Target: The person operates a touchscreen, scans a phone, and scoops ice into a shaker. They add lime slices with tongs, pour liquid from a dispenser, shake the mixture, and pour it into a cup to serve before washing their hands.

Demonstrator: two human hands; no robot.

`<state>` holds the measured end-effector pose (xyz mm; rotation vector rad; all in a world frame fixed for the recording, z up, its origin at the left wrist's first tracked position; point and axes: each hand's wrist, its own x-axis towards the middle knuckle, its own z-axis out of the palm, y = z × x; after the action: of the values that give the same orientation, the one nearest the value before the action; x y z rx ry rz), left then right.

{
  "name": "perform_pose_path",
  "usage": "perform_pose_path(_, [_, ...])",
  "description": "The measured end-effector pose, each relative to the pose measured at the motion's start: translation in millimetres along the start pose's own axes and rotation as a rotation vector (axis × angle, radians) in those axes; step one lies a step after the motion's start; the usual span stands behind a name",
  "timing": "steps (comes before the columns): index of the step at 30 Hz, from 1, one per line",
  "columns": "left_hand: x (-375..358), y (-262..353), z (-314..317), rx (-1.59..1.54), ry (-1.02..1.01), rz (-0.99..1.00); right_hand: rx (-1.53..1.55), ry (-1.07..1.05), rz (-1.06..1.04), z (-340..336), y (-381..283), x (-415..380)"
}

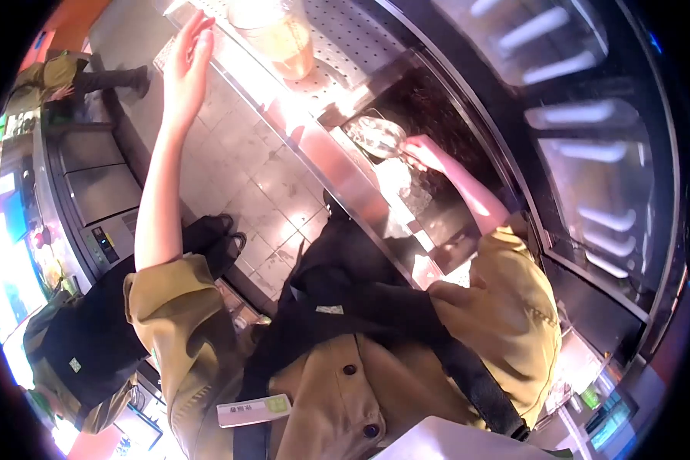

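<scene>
My right hand (422, 153) is closed on the handle of a scoop (376, 136), which looks shiny and lies over the dark well set in the counter. Clear, glittering lumps that look like ice (414, 193) lie just below the scoop. My left hand (188, 65) is raised at the counter's near edge, with its fingers stretched out and nothing visible in it. To the right of that hand, a clear container (287, 50) with an orange-brown tint stands on the perforated metal surface (345, 38); glare hides part of it.
The steel counter rim (337, 172) runs diagonally in front of me. Dark-framed glass panels (583, 146) rise beyond the well. Behind to the left, a co-worker in dark clothing (92, 337) is close by; another person (61, 73) is farther off. The tiled floor (261, 199) looks wet.
</scene>
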<state>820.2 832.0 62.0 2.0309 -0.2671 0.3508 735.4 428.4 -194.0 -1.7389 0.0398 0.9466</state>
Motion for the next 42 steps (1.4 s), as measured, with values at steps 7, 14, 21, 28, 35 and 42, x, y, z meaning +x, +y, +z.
perform_pose_path(7, [-0.9,22.2,-5.1,0.041,-0.051,0.060,0.155,0.168,-0.071,1.7,35.9,13.3])
perform_pose_path(14, [5.3,23.4,-11.8,0.023,-0.074,0.143,-0.327,0.265,-0.213,-41.1,1.4,-20.2])
perform_pose_path(21, [17.6,34.9,11.6,0.209,-0.224,0.160,-0.358,0.264,-0.392,-62.0,-249.1,-122.9])
perform_pose_path(28, [20.1,31.6,20.8,0.285,-0.239,0.091,-0.831,0.253,-0.354,-40.0,-406.1,-88.6])
perform_pose_path(35, [24.3,20.2,16.8,0.247,-0.228,0.153,-0.945,0.542,-0.270,-33.5,-399.7,-118.6])
perform_pose_path(42, [-8.8,-8.5,-2.7,0.115,0.054,0.134,-0.752,0.670,0.167,-51.4,-116.7,-104.7])
